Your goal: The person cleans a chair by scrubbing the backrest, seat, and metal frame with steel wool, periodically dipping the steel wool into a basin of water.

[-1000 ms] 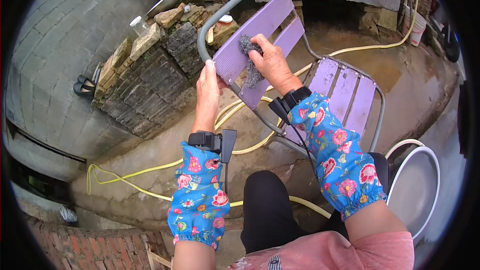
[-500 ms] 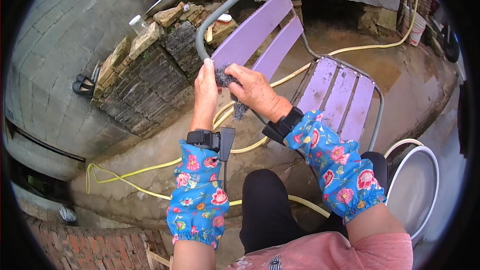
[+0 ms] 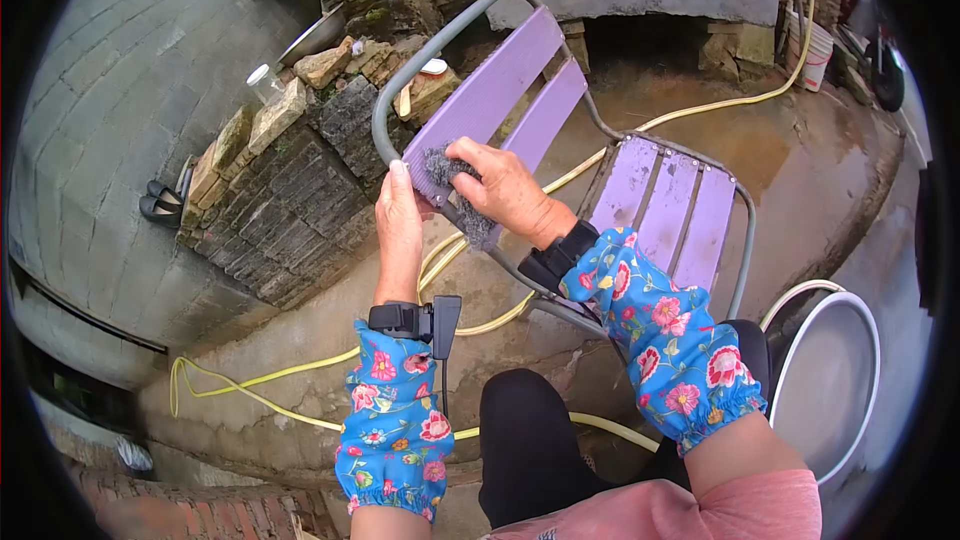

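A chair with purple slats [image 3: 497, 75] and a grey tube frame stands tilted before me, its backrest to the upper left. My left hand [image 3: 399, 235] is closed around the lower corner of the backrest, thumb up along the tube; its other fingers are mostly hidden behind. Bunched in my right hand [image 3: 508, 192] is a dark grey, fuzzy scouring pad [image 3: 440, 166], pressed on the slat's end just right of my left hand. Part of the pad hangs below my fingers. Dark stains and worn spots mark the seat slats [image 3: 655, 205].
A yellow hose [image 3: 300, 414] winds over the wet concrete floor, under and behind the chair. At the right stands a large pale basin [image 3: 828, 385]. A low stone wall [image 3: 290, 190] carries a jar [image 3: 265, 85]; black shoes [image 3: 161, 203] lie beside it. A white bucket [image 3: 817, 58] stands at the back.
The scouring pad and my right hand have shifted slightly down relative to the backrest, onto the slat's end. My left hand stays at the corner. The view has tilted a little.
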### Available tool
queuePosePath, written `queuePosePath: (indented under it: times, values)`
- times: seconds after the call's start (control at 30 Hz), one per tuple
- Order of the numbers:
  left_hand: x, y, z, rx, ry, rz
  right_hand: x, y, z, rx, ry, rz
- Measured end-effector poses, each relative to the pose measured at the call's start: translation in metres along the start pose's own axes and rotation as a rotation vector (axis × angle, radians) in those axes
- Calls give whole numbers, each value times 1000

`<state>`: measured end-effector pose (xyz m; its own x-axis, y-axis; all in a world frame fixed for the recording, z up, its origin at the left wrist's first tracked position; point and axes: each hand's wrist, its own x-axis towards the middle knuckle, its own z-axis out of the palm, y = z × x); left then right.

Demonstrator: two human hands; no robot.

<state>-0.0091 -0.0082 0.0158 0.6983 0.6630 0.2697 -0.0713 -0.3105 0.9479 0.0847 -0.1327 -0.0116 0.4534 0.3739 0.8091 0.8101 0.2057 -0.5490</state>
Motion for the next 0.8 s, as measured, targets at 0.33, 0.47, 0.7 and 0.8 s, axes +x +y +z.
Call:
queuePosePath:
  times: [0.33, 0.47, 0.7, 0.8]
  values:
    - [8, -13, -4, -30, 25, 77, 0, -10, 8, -16, -86, -11]
    - [4, -12, 1, -61, 79, 65, 40, 41, -22, -82, 210, 145]
    - [1, -7, 1, 43, 93, 86, 38, 30, -10, -89, 132, -42]
    - [-1, -3, 1, 28, 76, 79, 28, 5, -1, -52, -60, -90]
